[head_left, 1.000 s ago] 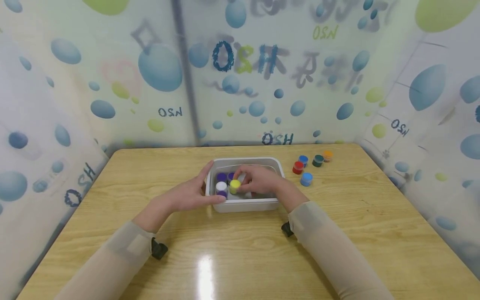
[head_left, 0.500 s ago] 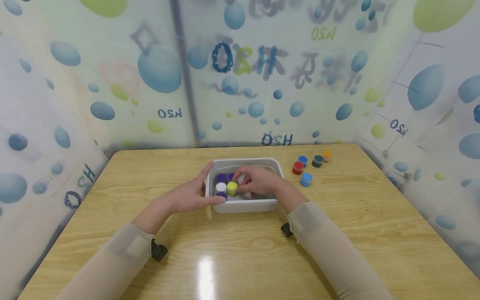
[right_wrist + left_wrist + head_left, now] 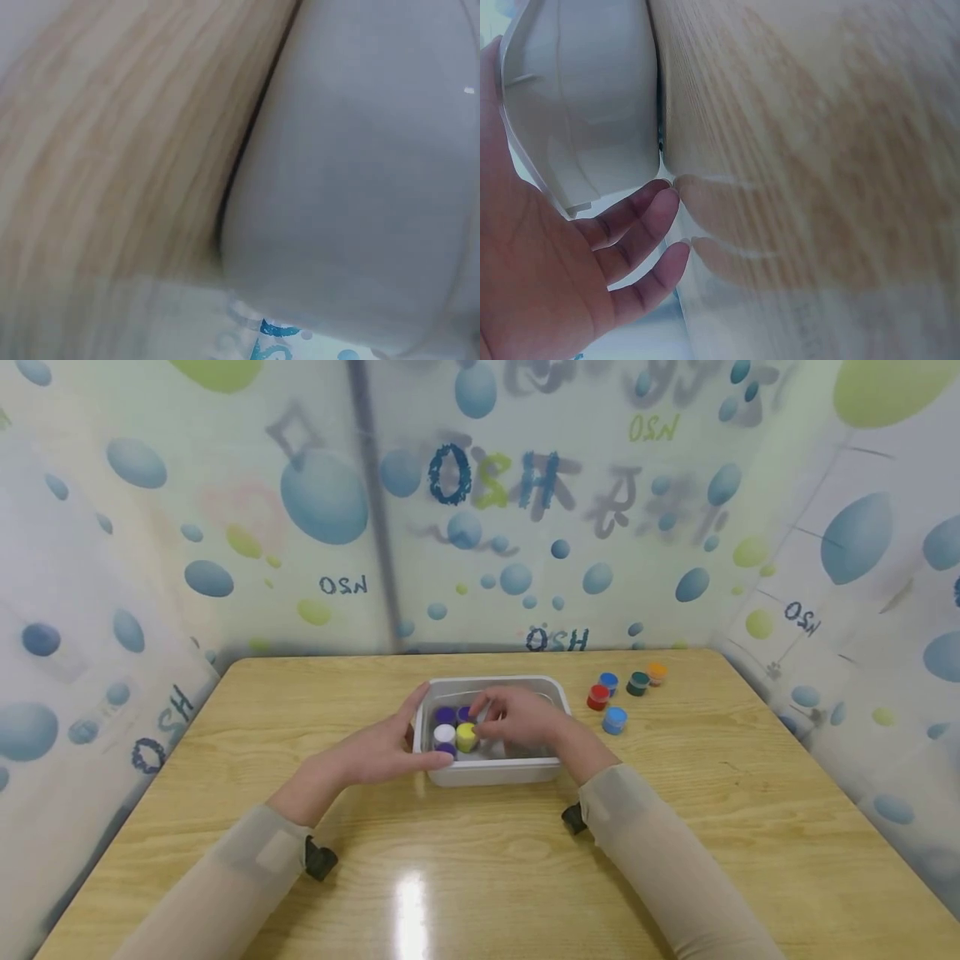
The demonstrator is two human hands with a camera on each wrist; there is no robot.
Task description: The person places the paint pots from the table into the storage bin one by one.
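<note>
In the head view a white plastic box (image 3: 498, 773) holds several small paint pots. A white-lidded pot (image 3: 445, 734) and purple-lidded pots (image 3: 446, 716) stand at its left end, beside a yellow pot (image 3: 467, 738). My left hand (image 3: 378, 750) spans the box's left end, thumb over the front rim, index finger along the side. The left wrist view shows that hand's other fingers (image 3: 641, 225) loosely bent, their tips at the tabletop. Just right of the yellow pot, my right hand (image 3: 521, 718) hovers inside the box with loosely bent fingers, nothing visible between them.
Right of the box stand a red pot (image 3: 597, 697), a blue pot (image 3: 608, 682), a light blue pot (image 3: 615, 720), a dark green pot (image 3: 637, 683) and an orange pot (image 3: 656, 673). The wooden table (image 3: 480, 877) ends at a patterned curtain (image 3: 480, 552).
The yellow pot has been lowered into place beside the white-lidded pot, and my right hand has let go, its fingers lifting slightly away. The left hand stays at the box.
</note>
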